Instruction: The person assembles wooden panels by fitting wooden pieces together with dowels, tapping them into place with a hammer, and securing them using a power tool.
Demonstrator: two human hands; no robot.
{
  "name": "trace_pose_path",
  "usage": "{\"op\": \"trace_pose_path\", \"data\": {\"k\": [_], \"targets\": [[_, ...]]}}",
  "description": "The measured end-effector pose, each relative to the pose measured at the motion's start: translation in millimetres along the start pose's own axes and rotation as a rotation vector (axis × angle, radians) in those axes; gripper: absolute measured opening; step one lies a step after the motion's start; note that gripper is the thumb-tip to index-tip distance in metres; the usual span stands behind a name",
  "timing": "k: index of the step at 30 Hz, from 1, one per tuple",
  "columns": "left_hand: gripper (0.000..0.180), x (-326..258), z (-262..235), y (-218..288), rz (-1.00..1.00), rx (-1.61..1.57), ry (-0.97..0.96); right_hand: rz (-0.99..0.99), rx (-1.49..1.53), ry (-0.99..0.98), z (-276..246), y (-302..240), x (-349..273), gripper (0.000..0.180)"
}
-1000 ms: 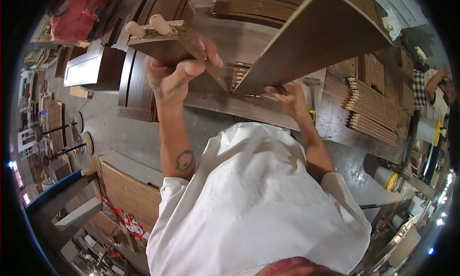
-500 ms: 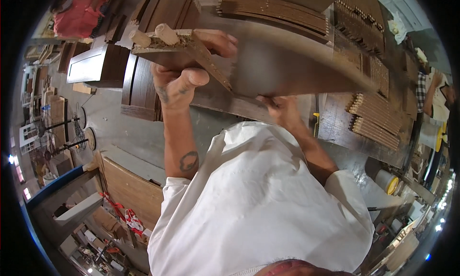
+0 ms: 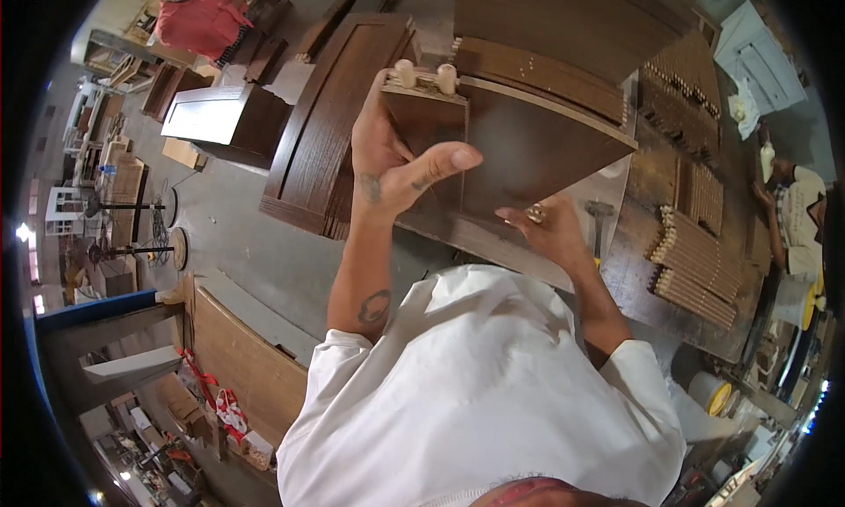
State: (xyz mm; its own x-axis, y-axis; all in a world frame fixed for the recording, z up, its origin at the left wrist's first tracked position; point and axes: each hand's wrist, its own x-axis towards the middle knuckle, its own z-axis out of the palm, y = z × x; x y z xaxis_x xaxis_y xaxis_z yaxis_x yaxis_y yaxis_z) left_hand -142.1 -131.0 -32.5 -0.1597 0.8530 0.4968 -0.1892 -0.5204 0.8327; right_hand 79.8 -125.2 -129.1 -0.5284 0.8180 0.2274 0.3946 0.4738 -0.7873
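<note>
My left hand (image 3: pixel 387 168) is around a narrow brown board (image 3: pixel 425 118), its thumb across the front and most of its fingers hidden behind. Two pale wooden dowels (image 3: pixel 447 78) stick up from the board's top end. Beside it, and apparently meeting it at a corner, a large dark brown panel (image 3: pixel 528 142) stands on edge. By the panel's lower edge is my right hand (image 3: pixel 554 230), fingers drawn together. Something small and shiny shows at those fingers, too small to name. A hammer (image 3: pixel 599 210) lies just right of that hand on the worktable (image 3: pixel 616 300).
Stacked doweled rails (image 3: pixel 700 265) lie on the right of the table, more brown boards (image 3: pixel 541 76) at the back. Dark framed panels (image 3: pixel 330 128) lean at the left. A person in red (image 3: pixel 198 23) is at the far left, another person (image 3: pixel 801 208) at the far right.
The narrow board has turned upright and moved right, its dowels now pointing up. The large panel has swung to face me. My right hand has shifted right and lower, and the hammer has come into view.
</note>
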Motion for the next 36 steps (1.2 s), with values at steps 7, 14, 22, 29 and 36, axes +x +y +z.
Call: {"op": "trace_pose_path", "data": {"k": [7, 14, 22, 29, 36], "targets": [[0.062, 13.1, 24.6, 51.5, -0.007, 0.162, 0.121, -0.261, 0.31, 0.29, -71.2, -126.7, 52.6, 0.037], [0.061, 6.9, 47.5, 61.5, 0.019, 0.24, 0.225, -0.311, 0.268, 0.601, -57.5, -56.7, 36.7, 0.039], [0.053, 10.9, 39.8, 47.6, -0.033, 0.299, 0.308, -0.339, 0.377, 0.54, -50.6, -48.7, 46.0, 0.039], [0.046, 13.9, 38.3, 47.4, 0.009, 0.274, 0.34, -0.158, 0.319, 0.217, -16.9, 30.9, 4.2, 0.038], [0.044, 13.4, 45.7, 43.5, 0.044, 0.315, 0.268, -0.027, -0.523, -0.374, 56.1, 128.3, -67.9, 0.028]]}}
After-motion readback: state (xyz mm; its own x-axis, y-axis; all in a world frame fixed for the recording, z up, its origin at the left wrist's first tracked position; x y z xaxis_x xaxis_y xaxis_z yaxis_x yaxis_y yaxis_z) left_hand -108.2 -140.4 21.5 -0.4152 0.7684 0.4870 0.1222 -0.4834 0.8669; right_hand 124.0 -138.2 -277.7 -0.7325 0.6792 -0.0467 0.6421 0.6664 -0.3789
